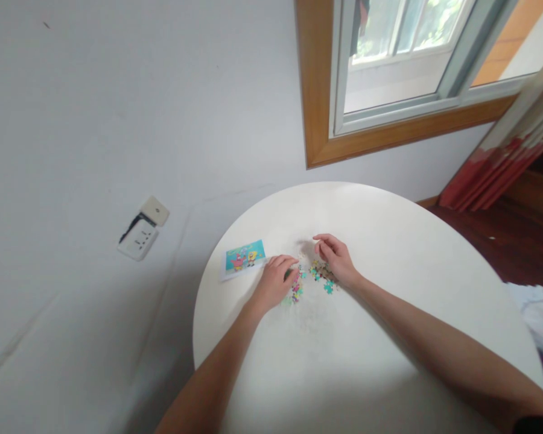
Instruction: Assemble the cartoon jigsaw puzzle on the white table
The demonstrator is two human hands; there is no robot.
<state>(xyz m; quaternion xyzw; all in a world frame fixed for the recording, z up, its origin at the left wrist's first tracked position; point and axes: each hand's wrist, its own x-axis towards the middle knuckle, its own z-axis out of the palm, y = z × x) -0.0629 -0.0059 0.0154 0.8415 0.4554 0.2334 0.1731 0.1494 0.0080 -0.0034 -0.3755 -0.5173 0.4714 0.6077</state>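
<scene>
Head view: on the desk (398, 241), a card (244, 256) lies just left of the left hand (274, 282), its curled fingers parted beside puzzle pieces (296, 292). More pieces (328, 287) lie by the right hand (338, 259), fingers bent; whether they pinch anything, I cannot tell.

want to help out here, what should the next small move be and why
Perhaps spread out the puzzle pieces by the right hand: they look bunched together, with single shapes hard to pick out.
</scene>
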